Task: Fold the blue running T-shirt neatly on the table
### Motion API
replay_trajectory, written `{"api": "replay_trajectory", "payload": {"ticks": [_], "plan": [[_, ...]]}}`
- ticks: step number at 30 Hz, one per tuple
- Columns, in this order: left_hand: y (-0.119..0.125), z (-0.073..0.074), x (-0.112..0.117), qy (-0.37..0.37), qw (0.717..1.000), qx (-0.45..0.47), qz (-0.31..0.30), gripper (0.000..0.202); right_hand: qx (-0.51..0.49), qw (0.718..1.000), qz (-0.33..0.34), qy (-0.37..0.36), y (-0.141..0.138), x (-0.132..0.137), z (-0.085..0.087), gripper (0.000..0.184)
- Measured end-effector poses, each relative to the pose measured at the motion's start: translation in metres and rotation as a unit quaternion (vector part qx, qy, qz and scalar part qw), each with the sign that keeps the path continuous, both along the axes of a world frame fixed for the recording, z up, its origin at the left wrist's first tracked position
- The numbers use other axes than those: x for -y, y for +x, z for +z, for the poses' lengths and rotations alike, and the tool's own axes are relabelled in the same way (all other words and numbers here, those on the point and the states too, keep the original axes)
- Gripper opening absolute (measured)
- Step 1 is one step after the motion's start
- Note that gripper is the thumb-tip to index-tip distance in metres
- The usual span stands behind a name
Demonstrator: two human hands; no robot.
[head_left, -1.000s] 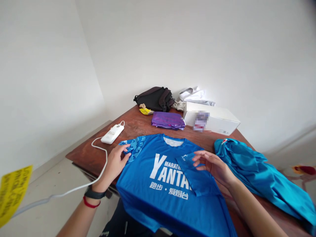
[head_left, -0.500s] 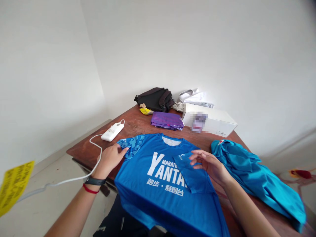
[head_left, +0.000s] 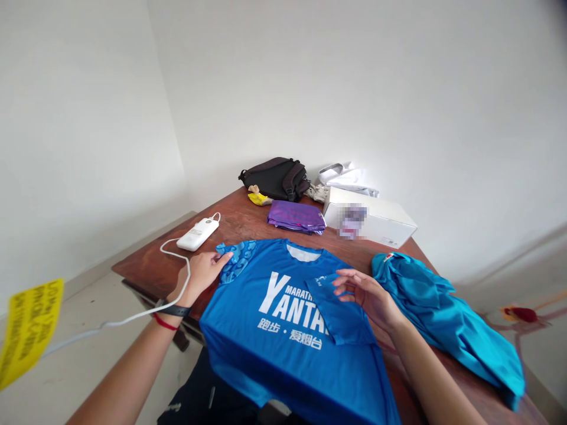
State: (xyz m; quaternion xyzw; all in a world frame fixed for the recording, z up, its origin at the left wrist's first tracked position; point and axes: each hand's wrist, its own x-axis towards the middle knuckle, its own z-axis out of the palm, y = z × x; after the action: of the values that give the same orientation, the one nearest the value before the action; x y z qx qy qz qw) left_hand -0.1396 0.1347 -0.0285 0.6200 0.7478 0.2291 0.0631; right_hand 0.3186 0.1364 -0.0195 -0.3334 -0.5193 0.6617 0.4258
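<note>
A blue marathon T-shirt (head_left: 283, 342) with white lettering lies front up on the brown wooden table (head_left: 248, 224), its hem hanging over the near edge. Its right sleeve is folded in over the chest. My right hand (head_left: 361, 295) rests on that folded sleeve, fingers spread. The patterned left sleeve (head_left: 234, 265) lies flat, and my left hand (head_left: 201, 274) touches its outer edge with fingers closed on the fabric. A black band and a red cord circle my left wrist.
A crumpled teal garment (head_left: 443, 313) lies at the right. A folded purple cloth (head_left: 295, 217), a white box (head_left: 376, 219), a black bag (head_left: 274, 176) and white items sit at the back. A white power bank (head_left: 197, 235) with cable lies left. A yellow tag (head_left: 26, 330) hangs nearby.
The left sleeve has been pulled out flat to the left under my left hand. My right hand stays on the folded right sleeve. The view has shifted slightly.
</note>
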Motion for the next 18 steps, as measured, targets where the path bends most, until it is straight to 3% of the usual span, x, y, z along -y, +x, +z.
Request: {"api": "replay_trajectory", "payload": {"ticks": [3,6,11,18], "plan": [[0.003,0.003,-0.001,0.011,1.000,-0.004,-0.026,0.051,0.000,1.000,0.004,-0.003,0.000,0.000,0.001,0.032],[0.005,0.001,-0.001,0.067,0.996,0.013,-0.064,0.036,-0.004,1.000,0.004,0.000,-0.001,0.000,0.001,0.032],[0.004,-0.004,-0.001,0.141,0.988,0.016,-0.059,0.029,0.000,1.000,0.015,0.004,-0.002,0.000,0.002,0.035],[0.009,0.017,0.002,0.104,0.993,0.062,-0.017,0.027,0.005,1.000,0.019,0.002,-0.002,0.000,0.002,0.035]]}}
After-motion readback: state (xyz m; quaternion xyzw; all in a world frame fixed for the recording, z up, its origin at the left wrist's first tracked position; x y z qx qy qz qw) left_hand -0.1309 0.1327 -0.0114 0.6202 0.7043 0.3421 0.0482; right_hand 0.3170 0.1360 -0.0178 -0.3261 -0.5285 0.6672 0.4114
